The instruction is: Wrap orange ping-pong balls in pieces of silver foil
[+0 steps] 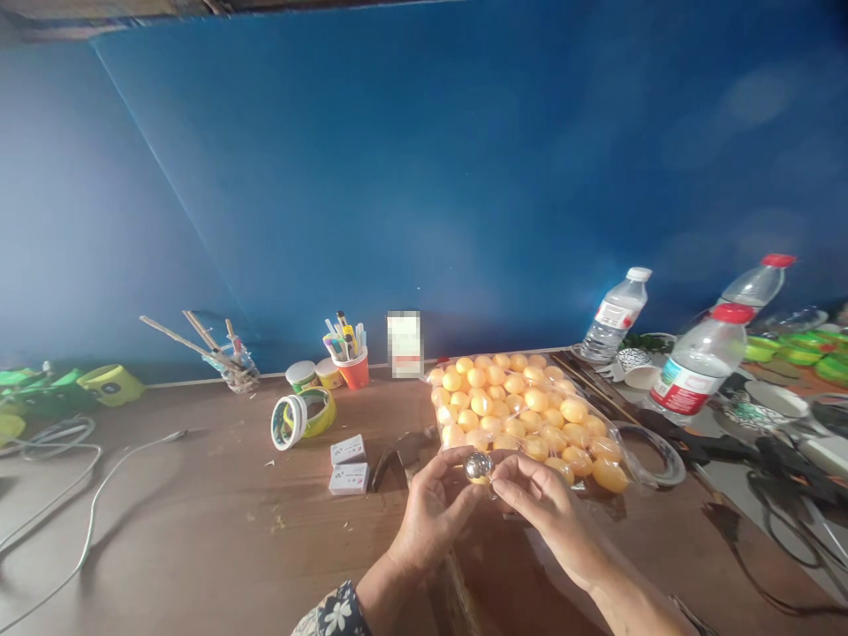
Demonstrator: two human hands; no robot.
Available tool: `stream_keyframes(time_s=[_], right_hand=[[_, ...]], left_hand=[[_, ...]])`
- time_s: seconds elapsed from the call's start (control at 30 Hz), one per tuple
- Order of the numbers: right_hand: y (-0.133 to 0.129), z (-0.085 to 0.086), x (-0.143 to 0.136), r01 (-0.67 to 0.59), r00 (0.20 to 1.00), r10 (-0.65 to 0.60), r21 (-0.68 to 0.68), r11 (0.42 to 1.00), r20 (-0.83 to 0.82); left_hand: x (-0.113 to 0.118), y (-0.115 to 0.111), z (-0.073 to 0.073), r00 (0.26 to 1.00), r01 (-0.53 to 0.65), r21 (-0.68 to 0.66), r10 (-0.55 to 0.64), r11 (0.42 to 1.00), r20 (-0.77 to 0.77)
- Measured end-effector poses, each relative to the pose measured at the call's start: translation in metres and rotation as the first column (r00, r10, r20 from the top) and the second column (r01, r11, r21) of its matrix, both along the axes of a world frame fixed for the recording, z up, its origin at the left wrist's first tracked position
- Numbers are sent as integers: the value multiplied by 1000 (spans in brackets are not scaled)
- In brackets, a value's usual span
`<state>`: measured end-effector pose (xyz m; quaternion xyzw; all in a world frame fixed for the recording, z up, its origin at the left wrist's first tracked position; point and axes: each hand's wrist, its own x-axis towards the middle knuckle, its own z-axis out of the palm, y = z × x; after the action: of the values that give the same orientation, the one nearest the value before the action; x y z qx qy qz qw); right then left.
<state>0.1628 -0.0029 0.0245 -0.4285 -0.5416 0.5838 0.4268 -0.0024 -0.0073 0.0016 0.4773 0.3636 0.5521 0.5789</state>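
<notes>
A small shiny silver ball [478, 466] sits between my two hands in front of a clear plastic bag of orange balls [530, 402]. My left hand [434, 508] is closed on it, pinching its left side and underside with thumb and fingers. At the ball's right side, the thumb and fingertips of my right hand [540, 503] are closed together. Something small and clear or shiny shows just below those fingertips, too small to name; whether they also grip the ball's edge is unclear. A dark curved object [390, 459], partly hidden, lies left of my left hand.
Two small white boxes [348, 479], tape rolls [311, 415] and an orange cup of pens [351, 367] stand left of the bag. To the right are plastic bottles [702, 362], a clear tape roll [653, 455] and dark cables. A white cable [93, 512] crosses the left side.
</notes>
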Motion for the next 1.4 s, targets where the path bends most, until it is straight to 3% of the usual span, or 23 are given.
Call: stream_keyframes(time_s=[1.0,1.4], right_hand=[[-2,1,-1,26,999,-26,-1,1000,-33],[2,-8,1,181,976,-181,-14,983,-123]], left_hand=[[0,-1,-4,1000,-25,22,25,999,0],[0,1,-2,998,-60,17,59,998,13]])
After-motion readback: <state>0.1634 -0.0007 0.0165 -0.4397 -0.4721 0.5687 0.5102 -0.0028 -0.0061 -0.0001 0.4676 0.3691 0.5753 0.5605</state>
